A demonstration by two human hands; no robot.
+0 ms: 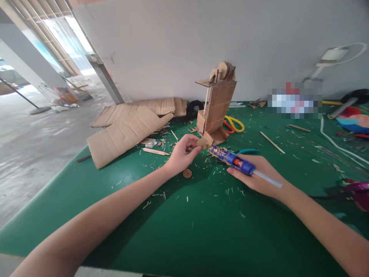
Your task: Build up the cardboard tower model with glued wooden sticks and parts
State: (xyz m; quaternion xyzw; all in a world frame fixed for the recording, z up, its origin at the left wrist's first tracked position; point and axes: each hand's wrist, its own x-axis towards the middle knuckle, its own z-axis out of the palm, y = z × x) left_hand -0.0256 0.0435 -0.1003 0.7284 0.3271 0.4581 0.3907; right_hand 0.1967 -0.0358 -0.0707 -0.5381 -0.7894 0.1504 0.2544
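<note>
Between the thumb and fingers of my left hand is a small cardboard disc. My right hand grips a blue hot glue gun with a clear glue stick poking out of its back end. The gun's nozzle points left and meets or nearly meets the disc; exact contact is hard to make out. Below my left hand, another cardboard disc with a hole in its centre lies on the green table. Just behind both hands stands a tall cardboard structure with round cardboard pieces on top.
Cardboard sheets lie at the back left, near a capped pen-like tool. Scissors with yellow and red handles rest behind the structure. A wooden stick and a white cable are at right. Scraps litter the green table.
</note>
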